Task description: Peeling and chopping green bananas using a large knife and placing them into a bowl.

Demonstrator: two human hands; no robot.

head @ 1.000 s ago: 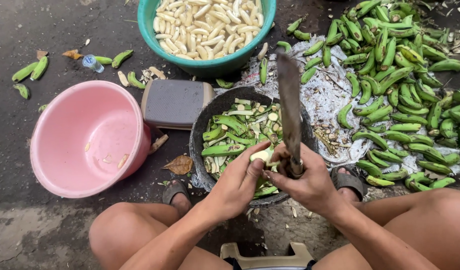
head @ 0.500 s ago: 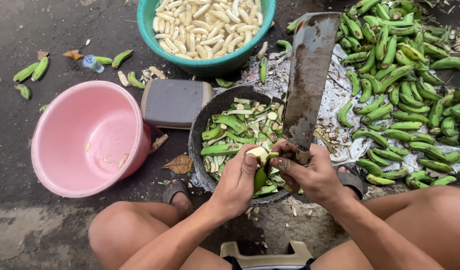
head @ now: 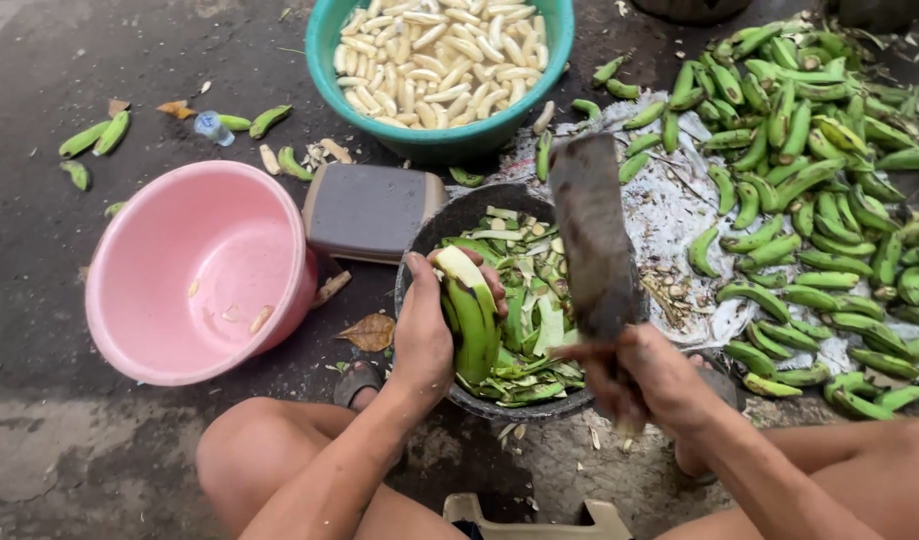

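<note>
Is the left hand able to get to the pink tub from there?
Probably yes, but not freely: the left hand is full with a green banana. The pink tub sits close beside it, nothing between.

Dark rough ground (head: 99,60), pale worn patch near left, daylight.

Bare dark concrete floor (head: 99,420) lower left lies open to reach. The round black basin of green peels (head: 499,385) is hemmed in: round pink plastic tub (head: 194,270) and grey rectangular block (head: 371,212) left, teal bowl of peeled bananas (head: 441,143) above, heap of green bananas (head: 819,190) right. The broad dark cleaver blade (head: 594,235) stands over the basin's right half.
</note>
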